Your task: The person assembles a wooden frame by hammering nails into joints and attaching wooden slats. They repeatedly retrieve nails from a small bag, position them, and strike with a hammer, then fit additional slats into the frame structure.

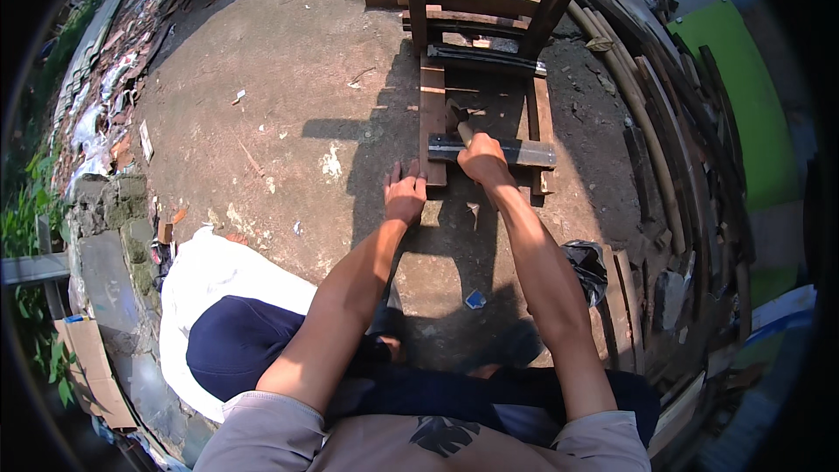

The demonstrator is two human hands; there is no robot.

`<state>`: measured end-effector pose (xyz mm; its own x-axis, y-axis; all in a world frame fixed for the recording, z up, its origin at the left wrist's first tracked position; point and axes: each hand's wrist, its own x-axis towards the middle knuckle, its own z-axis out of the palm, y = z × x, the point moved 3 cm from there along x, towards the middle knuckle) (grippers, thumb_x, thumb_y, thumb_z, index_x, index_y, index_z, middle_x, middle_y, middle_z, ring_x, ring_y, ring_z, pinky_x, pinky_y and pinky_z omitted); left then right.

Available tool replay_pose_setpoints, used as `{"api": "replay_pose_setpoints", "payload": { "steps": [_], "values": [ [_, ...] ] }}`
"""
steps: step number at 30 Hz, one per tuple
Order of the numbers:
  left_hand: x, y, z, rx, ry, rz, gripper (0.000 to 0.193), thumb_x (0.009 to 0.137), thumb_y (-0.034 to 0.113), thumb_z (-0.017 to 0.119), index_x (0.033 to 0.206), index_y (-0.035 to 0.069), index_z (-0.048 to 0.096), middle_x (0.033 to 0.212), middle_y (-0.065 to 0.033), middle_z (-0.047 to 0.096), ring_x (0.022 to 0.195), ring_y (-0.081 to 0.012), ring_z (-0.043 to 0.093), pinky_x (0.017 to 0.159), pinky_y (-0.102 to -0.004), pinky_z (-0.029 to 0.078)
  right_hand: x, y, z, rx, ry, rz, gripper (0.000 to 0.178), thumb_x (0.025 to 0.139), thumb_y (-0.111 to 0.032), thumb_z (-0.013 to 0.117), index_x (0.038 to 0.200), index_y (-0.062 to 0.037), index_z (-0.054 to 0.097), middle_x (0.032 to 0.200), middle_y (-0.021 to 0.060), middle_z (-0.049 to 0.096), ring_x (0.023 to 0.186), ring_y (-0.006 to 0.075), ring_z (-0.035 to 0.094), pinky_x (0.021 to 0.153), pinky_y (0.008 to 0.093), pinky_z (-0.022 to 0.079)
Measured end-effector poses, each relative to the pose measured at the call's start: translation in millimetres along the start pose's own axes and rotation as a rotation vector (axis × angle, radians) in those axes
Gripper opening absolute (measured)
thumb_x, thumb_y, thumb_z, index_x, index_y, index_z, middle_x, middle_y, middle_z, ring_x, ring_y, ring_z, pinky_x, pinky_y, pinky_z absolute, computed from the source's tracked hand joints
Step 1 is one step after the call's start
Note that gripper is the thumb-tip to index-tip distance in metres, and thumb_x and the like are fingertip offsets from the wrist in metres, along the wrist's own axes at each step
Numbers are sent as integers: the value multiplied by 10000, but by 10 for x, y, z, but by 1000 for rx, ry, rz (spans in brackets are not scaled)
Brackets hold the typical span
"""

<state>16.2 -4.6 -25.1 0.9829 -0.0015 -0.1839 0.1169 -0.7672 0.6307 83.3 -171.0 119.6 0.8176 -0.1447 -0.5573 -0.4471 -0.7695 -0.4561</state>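
– Grey shirt (376,444) is filling the head view's near edge. Hands?
– Right hand (485,159) is clamping a hammer (466,133) over the wooden frame (433,100), which is lying far, right of centre. Left hand (405,196) is resting by its left rail (434,175); can't tell if gripping.
– Handling?
– Frame's looking stiff, fairly heavy; probably lifting best by the rails. Hammer's likely feeling head-heavy.
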Motion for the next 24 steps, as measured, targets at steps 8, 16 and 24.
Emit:
{"api": "replay_pose_setpoints", "payload": {
  "steps": [8, 16, 24],
  "values": [
    [-10, 36, -11, -7, 32, -2, 479, 960, 362, 416, 1282, 59, 601, 1408, -87, 515, 1396, -383, 313, 1164, -495, 164, -312, 13, 200, 311, 762, -718, 207, 806, -121, 623, 977, -6, 614, 908, 263, 654, 870, 434, 645, 732, 480, 528],
    [30, -20, -113, 23, 17, -3, 464, 957, 357, 428, 1222, 43, 643, 1409, -84, 514, 1403, -378, 305, 1163, -502, 169, -249, -89, 144, 217, 477, -413, 371, 818, -175, 612, 1143, -8, 548, 901, 296, 653, 864, 478, 633, 767, 511, 533],
    [26, -13, -38, 20, 11, 16, 469, 963, 364, 422, 1242, 51, 632, 1406, -81, 517, 1394, -380, 320, 1162, -504, 168, -28, 141, 136, 150, 373, -343, 314, 804, -160, 614, 1020, 68, 606, 866, 314, 652, 691, 426, 664, 599, 469, 533]
  ]
}}
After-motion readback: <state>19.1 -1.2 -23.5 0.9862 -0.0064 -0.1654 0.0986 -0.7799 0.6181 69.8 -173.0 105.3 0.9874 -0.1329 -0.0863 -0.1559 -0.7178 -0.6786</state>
